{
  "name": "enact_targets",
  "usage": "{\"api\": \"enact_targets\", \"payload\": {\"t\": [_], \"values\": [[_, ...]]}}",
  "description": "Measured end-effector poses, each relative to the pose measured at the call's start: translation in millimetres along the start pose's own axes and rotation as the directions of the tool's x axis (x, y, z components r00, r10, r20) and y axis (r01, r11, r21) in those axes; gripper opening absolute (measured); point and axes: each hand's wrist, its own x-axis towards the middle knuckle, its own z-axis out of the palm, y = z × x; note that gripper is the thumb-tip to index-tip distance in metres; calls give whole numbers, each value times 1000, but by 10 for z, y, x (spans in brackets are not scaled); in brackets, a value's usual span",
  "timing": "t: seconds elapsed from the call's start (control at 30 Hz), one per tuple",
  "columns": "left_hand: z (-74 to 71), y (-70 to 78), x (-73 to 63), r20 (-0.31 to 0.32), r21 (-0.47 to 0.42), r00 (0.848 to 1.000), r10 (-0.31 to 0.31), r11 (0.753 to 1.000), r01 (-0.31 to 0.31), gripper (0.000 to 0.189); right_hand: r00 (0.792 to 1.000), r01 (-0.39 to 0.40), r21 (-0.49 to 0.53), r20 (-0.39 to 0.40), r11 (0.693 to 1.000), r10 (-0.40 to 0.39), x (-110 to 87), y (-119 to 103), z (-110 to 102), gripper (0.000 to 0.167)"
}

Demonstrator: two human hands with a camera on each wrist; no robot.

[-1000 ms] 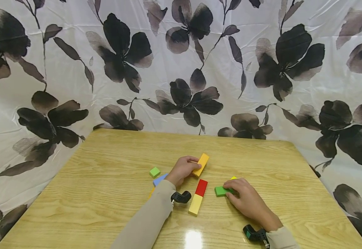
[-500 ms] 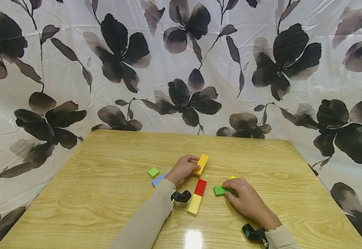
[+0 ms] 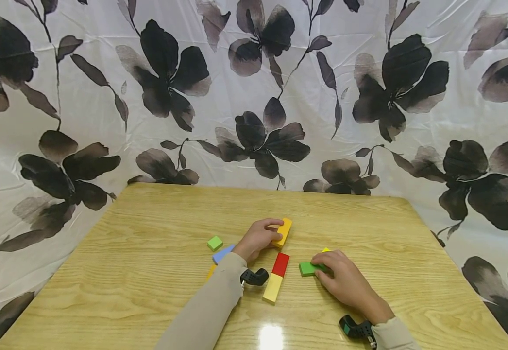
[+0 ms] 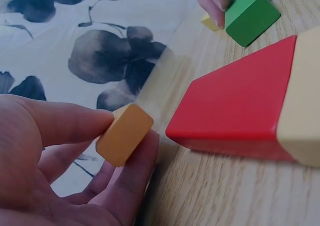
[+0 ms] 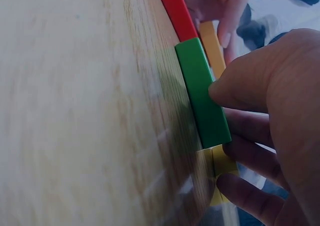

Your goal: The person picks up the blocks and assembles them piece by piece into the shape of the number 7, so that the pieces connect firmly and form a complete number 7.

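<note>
My left hand (image 3: pixel 259 238) pinches an orange block (image 3: pixel 284 232) between thumb and fingers, beyond a red block. In the left wrist view the end of this orange block (image 4: pixel 125 135) faces the camera. The red block (image 3: pixel 281 265) lies end to end with a cream block (image 3: pixel 273 288) in the middle of the table. To the right, my right hand (image 3: pixel 347 279) grips a green block (image 3: pixel 307 269), its thumb on one side in the right wrist view. A yellow block (image 3: pixel 326 250) shows just past that hand, mostly hidden by it; one finger touches it (image 5: pixel 224 161).
Left of my left hand lie a light green block (image 3: pixel 214 243), a blue block (image 3: pixel 224 254) and another orange block (image 3: pixel 211 272), the last two partly covered by the sleeve. A floral cloth (image 3: pixel 276 92) hangs behind the wooden table (image 3: pixel 118 272).
The left hand's index finger has shifted slightly over the orange block, which sits a touch nearer. The right hand and green block stay practically still.
</note>
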Motion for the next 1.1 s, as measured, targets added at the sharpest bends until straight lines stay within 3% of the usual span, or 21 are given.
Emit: {"api": "enact_targets", "payload": {"t": [0.73, 1.1], "values": [[23, 24, 36, 68, -50, 998, 17, 999, -14, 33, 1000, -12, 9, 7, 1000, 12, 6, 28, 4, 22], [31, 27, 26, 87, -15, 996, 13, 1000, -12, 34, 1000, -7, 9, 3, 1000, 7, 13, 31, 5, 23]]}}
